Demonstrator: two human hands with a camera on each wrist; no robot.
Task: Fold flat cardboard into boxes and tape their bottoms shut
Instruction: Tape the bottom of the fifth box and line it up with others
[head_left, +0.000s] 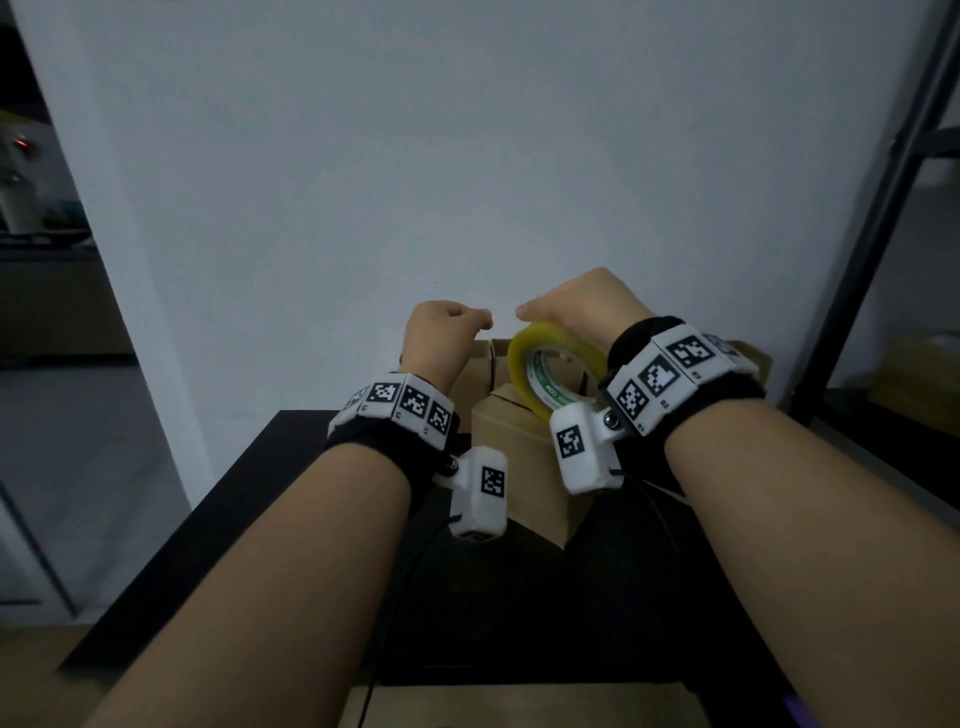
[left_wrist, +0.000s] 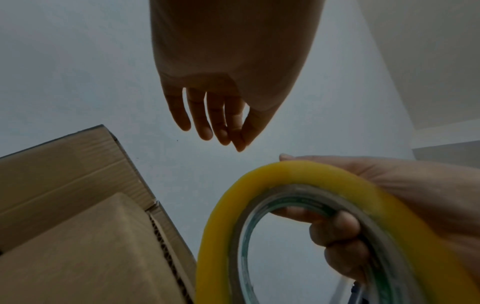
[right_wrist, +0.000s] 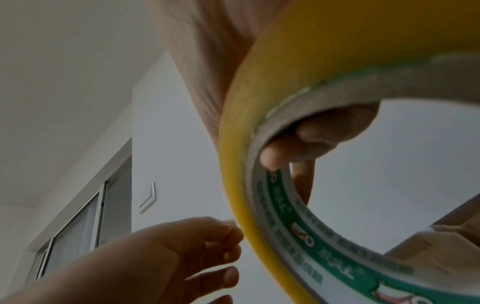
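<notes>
Tape roll (head_left: 551, 368) sits clenched in your right hand (head_left: 582, 306), fingers through its core, above the folded cardboard box (head_left: 524, 462) on the bench (head_left: 291, 499). Your left hand (head_left: 441, 332) pinches beside it, seemingly at the tape end. Transparent film may slip free or stick to itself.

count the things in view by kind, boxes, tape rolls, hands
cardboard boxes: 2, front box, back box
tape rolls: 1, yellow tape roll
hands: 2, left hand, right hand
total: 5
</notes>
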